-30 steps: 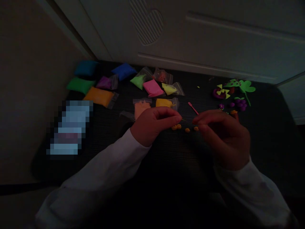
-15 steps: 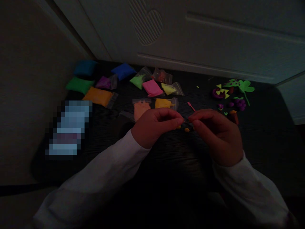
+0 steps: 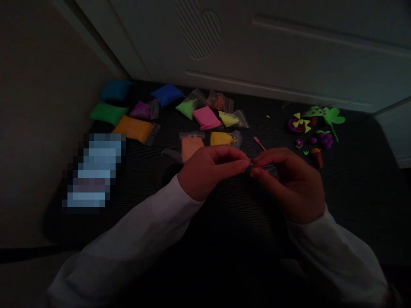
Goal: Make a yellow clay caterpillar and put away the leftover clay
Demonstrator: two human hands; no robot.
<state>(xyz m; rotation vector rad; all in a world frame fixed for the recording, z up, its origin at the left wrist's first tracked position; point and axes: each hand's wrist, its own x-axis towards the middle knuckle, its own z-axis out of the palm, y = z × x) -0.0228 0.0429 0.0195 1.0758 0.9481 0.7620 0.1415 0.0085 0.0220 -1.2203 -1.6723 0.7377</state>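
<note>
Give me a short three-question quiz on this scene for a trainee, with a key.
1. Which bag of clay lies closest to the left hand? A: blue bag, B: peach bag, C: green bag.
2. True or false: the pink plastic tool is lying on the black table, held by neither hand.
3. Which hand is nearer the purple clay grapes?

Key: 1. B; 2. True; 3. The right hand.
</note>
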